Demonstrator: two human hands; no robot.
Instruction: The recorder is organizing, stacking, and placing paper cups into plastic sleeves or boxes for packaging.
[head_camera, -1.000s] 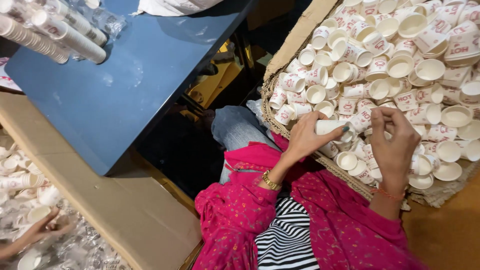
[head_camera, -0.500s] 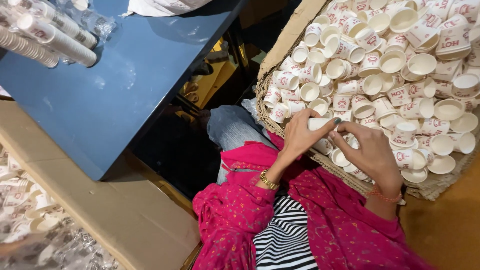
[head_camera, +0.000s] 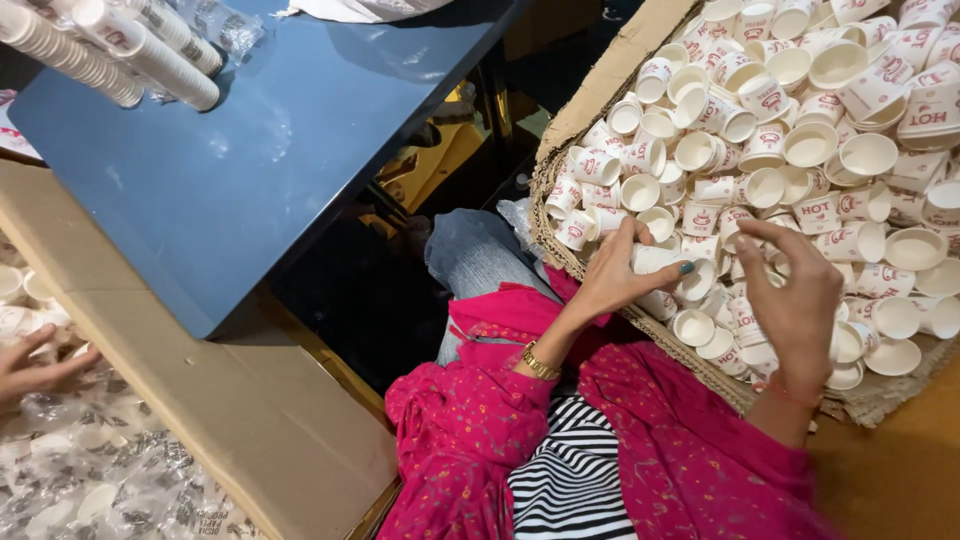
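Nearest the camera: bright pink patterned sleeves and a black-and-white striped garment (head_camera: 575, 480) on the person's lap.

Left hand (head_camera: 620, 280), gold bangle at the wrist, fingers curled shut around a short stack of white paper cups (head_camera: 660, 260) held sideways at the near edge of the pile. Painted nail on the thumb shows over the stack.

Right hand (head_camera: 795, 300) hovers just beside the stack, fingers bent loosely and spread, thumb and forefinger apart; nothing seen gripped in it.

Both hands sit over a shallow woven basket (head_camera: 545, 215) heaped with loose white paper cups with red print (head_camera: 800, 150), lying in all directions, many mouth-up. A brown cardboard flap (head_camera: 620, 60) stands along the basket's far-left rim.

Left of the person: a flat brown cardboard sheet (head_camera: 200, 380), then a blue table top (head_camera: 300, 150). On its far corner lie long sleeves of stacked white cups (head_camera: 110, 50) in clear wrap.

Bottom left: another person's hand (head_camera: 35, 365) over clear plastic bags of cups (head_camera: 100, 470).
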